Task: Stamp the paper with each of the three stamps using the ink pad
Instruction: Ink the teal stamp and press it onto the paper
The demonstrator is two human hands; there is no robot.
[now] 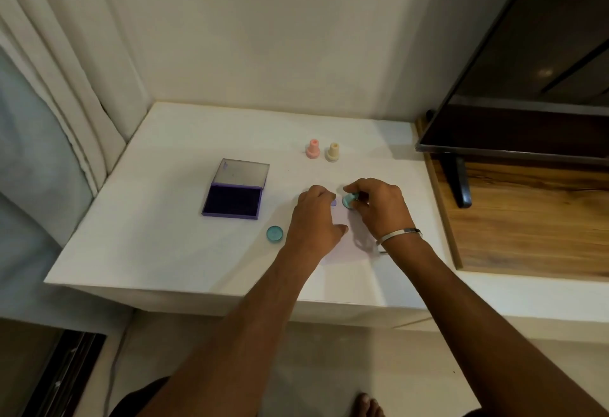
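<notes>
My right hand [379,207] pinches a teal stamp [348,200], tilted with its round face turned to the left, just above the paper [342,251]. My left hand [314,218] lies flat on the paper, fingers spread. A small purple mark [333,203] shows on the paper between the two hands. The teal cap [275,234] lies on the table left of my left hand. The purple ink pad [234,200] stands open further left, lid raised. A pink stamp [312,149] and a cream stamp [333,152] stand upright at the back.
The white table [164,251] fills a corner, with a wall behind and a curtain [66,103] to the left. A dark TV screen [527,70] on a stand sits on a wooden surface [527,218] to the right.
</notes>
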